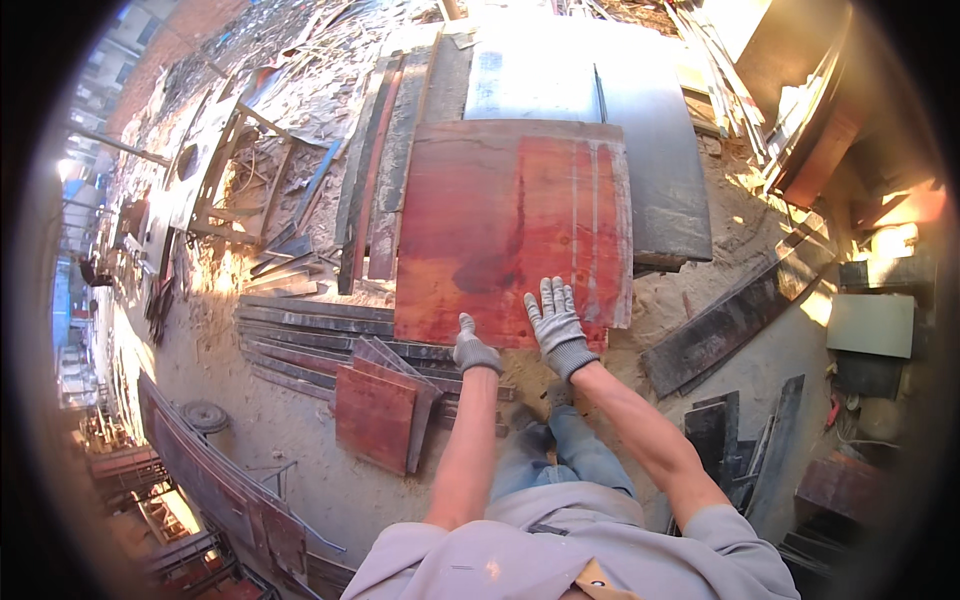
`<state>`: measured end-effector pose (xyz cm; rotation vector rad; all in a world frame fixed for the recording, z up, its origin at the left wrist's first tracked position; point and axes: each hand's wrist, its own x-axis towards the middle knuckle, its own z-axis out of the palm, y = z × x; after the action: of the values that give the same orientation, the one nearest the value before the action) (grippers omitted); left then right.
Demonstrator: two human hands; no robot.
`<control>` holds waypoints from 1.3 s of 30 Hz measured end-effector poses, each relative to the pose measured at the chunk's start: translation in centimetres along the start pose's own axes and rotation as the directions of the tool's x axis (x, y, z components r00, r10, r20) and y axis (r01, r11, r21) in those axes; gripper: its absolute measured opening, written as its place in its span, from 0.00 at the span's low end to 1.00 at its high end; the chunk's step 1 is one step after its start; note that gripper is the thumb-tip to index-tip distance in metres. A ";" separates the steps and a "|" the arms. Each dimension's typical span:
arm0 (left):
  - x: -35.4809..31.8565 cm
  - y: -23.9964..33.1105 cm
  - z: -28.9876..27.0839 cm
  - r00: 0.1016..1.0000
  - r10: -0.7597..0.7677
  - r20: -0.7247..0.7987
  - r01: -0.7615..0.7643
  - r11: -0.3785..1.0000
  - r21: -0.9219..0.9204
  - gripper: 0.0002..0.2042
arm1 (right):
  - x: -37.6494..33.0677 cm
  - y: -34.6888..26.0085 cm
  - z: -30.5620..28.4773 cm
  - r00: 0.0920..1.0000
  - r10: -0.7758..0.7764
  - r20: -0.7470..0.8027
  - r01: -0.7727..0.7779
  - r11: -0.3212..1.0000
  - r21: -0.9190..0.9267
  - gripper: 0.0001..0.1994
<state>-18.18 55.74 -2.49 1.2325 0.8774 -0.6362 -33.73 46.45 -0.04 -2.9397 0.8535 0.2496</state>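
Note:
A large red-stained plywood board (470, 220) lies in front of me over other dark boards, its surface worn and streaked with pale lines. My left hand (475, 350), in a pale grey work glove, is closed on the board's near edge; the thumb shows on top and the other fingers are hidden under it. My right hand (557, 325), gloved alike, rests flat on the board close to its near right corner, fingers stretched forward. Under and beyond the board is a larger dark panel (665, 190), bright with glare at its far end.
Long dark planks (310, 325) are stacked at left, with smaller red panels (375, 410) leaning near my legs. A wooden frame table (215, 180) stands farther left. Dark boards (735, 320) lie at right, near a pale box-like piece (870, 325). Scrap wood litters the far ground.

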 end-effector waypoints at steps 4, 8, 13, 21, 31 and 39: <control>0.2 0.1 1.0 0.965 -0.099 0.243 0.116 0.992 -0.056 0.38 | 0.7 0.8 -0.7 0.996 0.008 -0.087 -0.002 0.997 0.073 0.40; 0.5 0.4 1.9 0.966 -0.055 0.254 0.055 0.998 0.005 0.35 | 2.3 1.6 -1.8 1.000 -0.010 0.012 0.010 1.000 -0.018 0.34; 1.7 0.8 5.8 0.965 -0.069 0.252 0.066 0.998 0.023 0.37 | 5.0 3.6 -3.4 1.000 -0.010 0.022 0.010 1.000 0.010 0.43; 0.5 7.9 9.6 0.866 -0.200 0.457 -0.386 0.312 0.868 0.34 | 11.7 8.2 -7.2 0.997 0.003 0.080 0.002 0.998 -0.058 0.62; 3.1 8.2 12.3 -0.111 -0.106 0.988 -0.631 -0.761 -0.152 0.30 | 13.5 8.1 -7.8 0.995 0.018 0.099 -0.025 0.997 0.069 0.61; 3.5 9.2 17.9 -0.030 -0.107 0.994 -0.645 -0.757 -0.101 0.28 | 18.5 11.1 -8.6 0.999 0.013 0.053 -0.013 1.000 0.009 0.55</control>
<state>-4.80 40.64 1.04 2.2374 -1.9978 -0.0712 -23.11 26.38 4.96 -2.9061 0.8645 0.3214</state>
